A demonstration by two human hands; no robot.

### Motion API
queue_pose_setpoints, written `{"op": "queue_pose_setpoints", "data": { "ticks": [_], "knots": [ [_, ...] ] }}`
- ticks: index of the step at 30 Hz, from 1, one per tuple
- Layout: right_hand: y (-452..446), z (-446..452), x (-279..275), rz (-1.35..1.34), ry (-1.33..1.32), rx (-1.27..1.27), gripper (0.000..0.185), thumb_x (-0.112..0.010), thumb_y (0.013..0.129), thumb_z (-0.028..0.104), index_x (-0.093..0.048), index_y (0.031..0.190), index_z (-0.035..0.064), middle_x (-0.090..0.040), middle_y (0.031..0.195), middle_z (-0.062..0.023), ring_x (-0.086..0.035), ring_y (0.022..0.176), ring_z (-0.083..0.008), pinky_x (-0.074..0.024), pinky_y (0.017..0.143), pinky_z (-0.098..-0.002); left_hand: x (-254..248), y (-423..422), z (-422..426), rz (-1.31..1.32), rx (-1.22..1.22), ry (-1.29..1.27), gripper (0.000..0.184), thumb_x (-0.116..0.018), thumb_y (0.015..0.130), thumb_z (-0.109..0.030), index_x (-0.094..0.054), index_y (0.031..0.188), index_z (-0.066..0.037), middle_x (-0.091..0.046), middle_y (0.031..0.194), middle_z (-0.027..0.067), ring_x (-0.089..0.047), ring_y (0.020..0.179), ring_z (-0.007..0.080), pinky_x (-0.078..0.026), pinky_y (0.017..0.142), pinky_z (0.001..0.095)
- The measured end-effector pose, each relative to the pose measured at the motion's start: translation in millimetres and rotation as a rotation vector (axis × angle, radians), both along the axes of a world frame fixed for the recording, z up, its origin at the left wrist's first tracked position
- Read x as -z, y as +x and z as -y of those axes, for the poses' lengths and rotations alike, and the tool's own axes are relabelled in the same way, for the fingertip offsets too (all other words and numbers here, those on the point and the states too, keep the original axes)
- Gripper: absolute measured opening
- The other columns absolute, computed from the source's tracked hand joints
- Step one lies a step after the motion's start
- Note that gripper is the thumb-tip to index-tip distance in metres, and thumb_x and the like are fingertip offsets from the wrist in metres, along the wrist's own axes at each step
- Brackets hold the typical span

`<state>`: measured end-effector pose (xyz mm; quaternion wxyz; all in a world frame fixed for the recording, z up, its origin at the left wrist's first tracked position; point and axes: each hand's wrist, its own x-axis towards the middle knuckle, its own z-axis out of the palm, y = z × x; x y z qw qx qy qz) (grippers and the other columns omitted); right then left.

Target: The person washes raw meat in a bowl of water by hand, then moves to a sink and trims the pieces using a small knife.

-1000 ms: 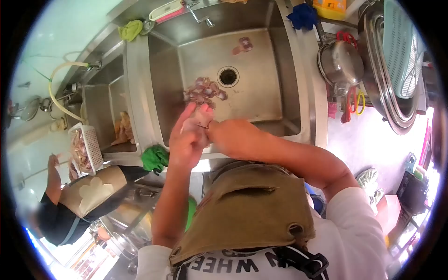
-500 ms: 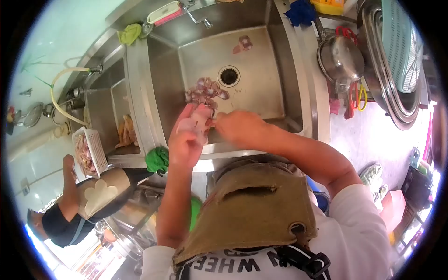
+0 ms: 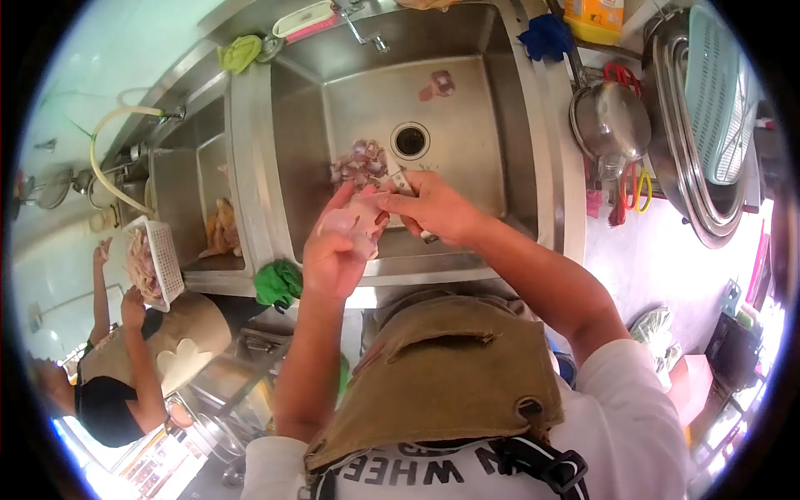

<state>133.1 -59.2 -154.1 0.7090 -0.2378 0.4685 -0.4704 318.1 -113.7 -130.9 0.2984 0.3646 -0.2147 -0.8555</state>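
**Ancillary Equipment: Location Reference**

At the upper edge of the view, we identify a chrome faucet [image 3: 360, 32], with a pink-and-white tray [image 3: 304, 20] just beside it. A lime-green cloth [image 3: 241, 54] lies to their left. On the far left, we observe a pale yellow hose [image 3: 97, 148] curving above a white perforated basket [image 3: 171, 262]. A darker green cloth [image 3: 277, 284] rests at the near end of the divider between the two basins.

On the right, we locate a crumpled blue cloth [image 3: 546, 37] near a yellow container [image 3: 594, 20]. Below these sits a steel pot [image 3: 612, 121]; farther right, we find stacked oval steel trays [image 3: 715, 227] and a light-blue slotted basket [image 3: 708, 100].
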Motion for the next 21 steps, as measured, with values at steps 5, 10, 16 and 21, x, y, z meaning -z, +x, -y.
{"op": "queue_pose_setpoints", "data": {
  "ticks": [5, 10, 16, 21],
  "knots": [
    [-3, 5, -7, -0.171, -0.083, 0.084, 0.016, -0.069, 0.086, 0.019, -0.062, 0.089, 0.0045, -0.057, 0.068, 0.0008, -0.044, 0.052, -0.0056, -0.0347, 0.046, -0.0235, -5, 5, 2, 0.083, 0.026, 0.007, 0.067, -0.058, 0.075, -0.006, -0.036, 0.136, 0.007, -0.055, 0.123, 0.0206, -0.061, 0.098, 0.0334, -0.049, 0.083, 0.0393],
    [-11, 15, -22, -0.252, -0.102, 0.004, 0.014, -0.068, 0.085, 0.015, -0.061, 0.088, 0.0031, -0.055, 0.066, 0.0006, -0.044, 0.052, -0.0054, -0.0341, 0.046, -0.0230, 1, 9, 4, 0.137, 0.205, -0.032, 0.064, -0.065, 0.075, -0.009, -0.039, 0.130, 0.011, -0.060, 0.109, 0.0187, -0.061, 0.092, 0.0287, -0.048, 0.081, 0.0364],
    [-13, 14, -8, -0.210, 0.011, 0.021, 0.015, -0.067, 0.085, 0.014, -0.061, 0.088, 0.0013, -0.052, 0.063, 0.0007, -0.043, 0.052, -0.0058, -0.0324, 0.045, -0.0235, -1, 7, 2, 0.233, 0.279, 0.005, 0.057, -0.067, 0.075, -0.005, -0.044, 0.125, 0.010, -0.061, 0.095, 0.0137, -0.060, 0.083, 0.0232, -0.048, 0.075, 0.0332],
    [-8, 18, -14, -0.221, -0.004, 0.036, 0.018, -0.067, 0.086, 0.016, -0.061, 0.092, 0.0003, -0.052, 0.065, 0.0005, -0.044, 0.055, -0.0067, -0.0341, 0.047, -0.0247, 0, 6, -2, 0.223, 0.289, 0.063, 0.052, -0.066, 0.076, -0.003, -0.045, 0.123, 0.007, -0.062, 0.095, 0.0130, -0.059, 0.081, 0.0198, -0.048, 0.070, 0.0304]
  ]
}}
